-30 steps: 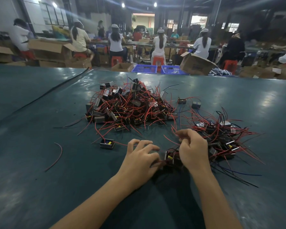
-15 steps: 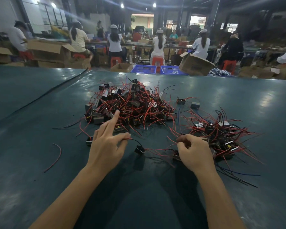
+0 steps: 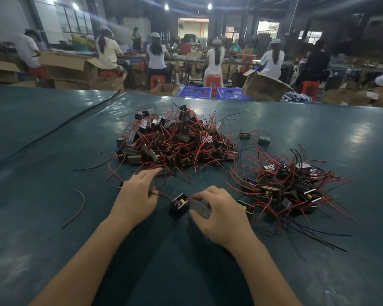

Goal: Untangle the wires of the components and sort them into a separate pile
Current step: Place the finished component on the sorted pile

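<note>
A big tangled pile [image 3: 177,142] of small black components with red wires lies mid-table. A second, looser pile [image 3: 290,186] lies to its right. Between my hands sits a single black component [image 3: 179,205] with a yellow part on top. My left hand [image 3: 137,195] pinches that component's red wire, with the index finger stretched toward the big pile. My right hand [image 3: 217,214] is blurred; its curled finger and thumb close on the component's right end.
A loose red wire [image 3: 79,205] lies at the left on the green table [image 3: 53,250]. Two stray components [image 3: 244,135] [image 3: 264,140] sit behind the right pile. Beyond the far edge are blue crates [image 3: 195,92], cardboard boxes and seated workers.
My right hand left the right pile's edge and moved left onto the single component. My left hand shifted slightly right, still holding the wire. The component slid toward me.
</note>
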The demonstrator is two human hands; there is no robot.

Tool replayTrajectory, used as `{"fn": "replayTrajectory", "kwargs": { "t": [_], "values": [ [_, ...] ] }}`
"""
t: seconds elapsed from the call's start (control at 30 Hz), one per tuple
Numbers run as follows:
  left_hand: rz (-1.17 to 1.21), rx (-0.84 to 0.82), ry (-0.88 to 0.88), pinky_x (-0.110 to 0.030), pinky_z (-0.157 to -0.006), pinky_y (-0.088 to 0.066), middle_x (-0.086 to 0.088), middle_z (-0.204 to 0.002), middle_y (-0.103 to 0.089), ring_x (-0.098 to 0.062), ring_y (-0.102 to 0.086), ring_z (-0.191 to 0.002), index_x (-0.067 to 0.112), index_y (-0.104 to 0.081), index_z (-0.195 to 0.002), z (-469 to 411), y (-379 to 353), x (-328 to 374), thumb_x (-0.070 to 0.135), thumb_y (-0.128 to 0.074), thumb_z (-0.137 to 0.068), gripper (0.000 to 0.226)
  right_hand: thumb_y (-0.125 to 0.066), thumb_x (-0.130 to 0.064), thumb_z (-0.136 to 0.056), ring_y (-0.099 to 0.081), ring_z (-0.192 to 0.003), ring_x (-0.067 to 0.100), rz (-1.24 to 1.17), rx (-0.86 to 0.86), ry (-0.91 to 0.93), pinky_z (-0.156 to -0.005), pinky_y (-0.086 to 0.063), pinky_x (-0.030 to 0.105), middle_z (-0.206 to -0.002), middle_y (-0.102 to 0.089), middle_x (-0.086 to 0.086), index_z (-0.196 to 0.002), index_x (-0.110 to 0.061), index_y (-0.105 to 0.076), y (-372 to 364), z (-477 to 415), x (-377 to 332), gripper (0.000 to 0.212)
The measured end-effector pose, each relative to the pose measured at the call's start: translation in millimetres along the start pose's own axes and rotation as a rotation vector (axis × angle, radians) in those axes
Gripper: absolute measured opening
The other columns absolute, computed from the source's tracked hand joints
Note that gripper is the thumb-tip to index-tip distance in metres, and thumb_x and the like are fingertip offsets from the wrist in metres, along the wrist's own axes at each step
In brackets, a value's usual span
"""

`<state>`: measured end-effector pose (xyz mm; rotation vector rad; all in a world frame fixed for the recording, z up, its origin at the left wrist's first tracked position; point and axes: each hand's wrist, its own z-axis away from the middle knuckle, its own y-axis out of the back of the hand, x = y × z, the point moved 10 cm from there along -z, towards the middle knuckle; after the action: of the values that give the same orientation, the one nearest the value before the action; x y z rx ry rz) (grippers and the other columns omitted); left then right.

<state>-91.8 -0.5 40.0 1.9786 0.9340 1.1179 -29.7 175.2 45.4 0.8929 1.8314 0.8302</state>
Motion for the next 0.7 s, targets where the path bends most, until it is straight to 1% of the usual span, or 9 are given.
{"fn": "replayTrajectory", "kwargs": {
  "t": [0.07, 0.17, 0.33, 0.4, 0.47, 0.53, 0.6, 0.67, 0.7],
  "values": [
    [-0.052, -0.039, -0.052, -0.046, -0.097, -0.044, -0.002, -0.121, -0.067, -0.024, -0.059, -0.108, 0.018, -0.062, -0.129, 0, -2, -1, 0.013, -0.056, -0.094, 0.035, -0.056, -0.042, -0.092, -0.047, -0.112, 0.01, 0.082, -0.061, -0.047, -0.083, -0.044, 0.027, -0.117, -0.057, -0.015, -0.126, -0.035, -0.057, -8, -1, 5, 0.035],
    [0.013, 0.019, -0.124, -0.043, -0.089, -0.049, -0.001, -0.099, -0.073, -0.023, -0.064, -0.094, 0.014, -0.07, -0.117, 0, 5, 1, 0.015, -0.058, -0.096, 0.024, -0.052, -0.034, -0.096, -0.054, -0.107, 0.013, 0.101, -0.019, -0.103, -0.078, -0.044, 0.026, -0.112, -0.062, -0.013, -0.12, -0.033, -0.062, 0, -3, 12, 0.026],
    [0.332, 0.209, 0.036, -0.024, -0.077, -0.056, 0.005, -0.089, -0.071, -0.006, -0.069, -0.078, 0.013, -0.068, -0.12, -2, 26, -23, 0.015, -0.066, -0.091, 0.029, -0.06, -0.03, -0.089, -0.062, -0.092, 0.01, 0.014, 0.091, -0.228, -0.073, -0.05, 0.026, -0.094, -0.07, -0.014, -0.099, -0.03, -0.071, 21, 0, 31, 0.015],
    [0.483, 0.252, 0.103, -0.023, -0.069, -0.059, 0.004, -0.084, -0.071, -0.005, -0.07, -0.067, 0.016, -0.068, -0.115, -1, 27, -31, 0.019, -0.067, -0.09, 0.025, -0.066, -0.03, -0.084, -0.064, -0.078, 0.007, -0.105, 0.039, -0.225, -0.07, -0.053, 0.027, -0.08, -0.07, -0.014, -0.084, -0.028, -0.074, 20, -1, 36, 0.009],
    [0.563, 0.256, 0.132, -0.027, -0.061, -0.06, 0.003, -0.083, -0.072, -0.009, -0.071, -0.06, 0.017, -0.067, -0.115, 0, 24, -31, 0.02, -0.069, -0.089, 0.027, -0.068, -0.037, -0.083, -0.062, -0.061, 0.005, -0.268, -0.11, -0.186, -0.062, -0.052, 0.03, -0.064, -0.069, -0.01, -0.068, -0.024, -0.073, 8, -2, 31, 0.02],
    [0.553, 0.232, 0.122, -0.028, -0.055, -0.059, 0.007, -0.082, -0.071, -0.009, -0.07, -0.057, 0.019, -0.062, -0.124, 0, 19, -26, 0.017, -0.068, -0.09, 0.035, -0.062, -0.06, -0.081, -0.058, -0.05, 0.011, -0.452, -0.196, -0.16, -0.054, -0.047, 0.032, -0.054, -0.065, -0.004, -0.061, -0.017, -0.071, 2, -1, 20, 0.048],
    [0.507, 0.227, 0.102, -0.028, -0.053, -0.059, 0.01, -0.082, -0.07, -0.008, -0.069, -0.053, 0.019, -0.057, -0.129, 1, 18, -21, 0.017, -0.067, -0.091, 0.039, -0.051, -0.082, -0.072, -0.048, -0.047, 0.024, -0.652, -0.159, -0.153, -0.05, -0.038, 0.033, -0.049, -0.054, 0.007, -0.062, -0.014, -0.072, 5, -2, 15, 0.071],
    [0.487, 0.229, 0.102, -0.029, -0.049, -0.057, 0.01, -0.074, -0.069, -0.008, -0.067, -0.048, 0.023, -0.059, -0.12, 2, 18, -17, 0.019, -0.065, -0.092, 0.03, -0.046, -0.081, -0.075, -0.039, -0.046, 0.021, -0.877, -0.05, -0.16, -0.047, -0.032, 0.027, -0.051, -0.046, 0.011, -0.064, -0.016, -0.074, 9, -6, 12, 0.072],
    [0.477, 0.225, 0.108, -0.028, -0.046, -0.055, 0.01, -0.069, -0.068, -0.009, -0.065, -0.045, 0.028, -0.059, -0.11, 2, 18, -15, 0.019, -0.064, -0.092, 0.02, -0.045, -0.075, -0.08, -0.042, -0.047, 0.018, -0.919, 0.022, -0.159, -0.047, -0.034, 0.025, -0.053, -0.05, 0.009, -0.066, -0.015, -0.074, 11, -7, 11, 0.067]
  ]
}}
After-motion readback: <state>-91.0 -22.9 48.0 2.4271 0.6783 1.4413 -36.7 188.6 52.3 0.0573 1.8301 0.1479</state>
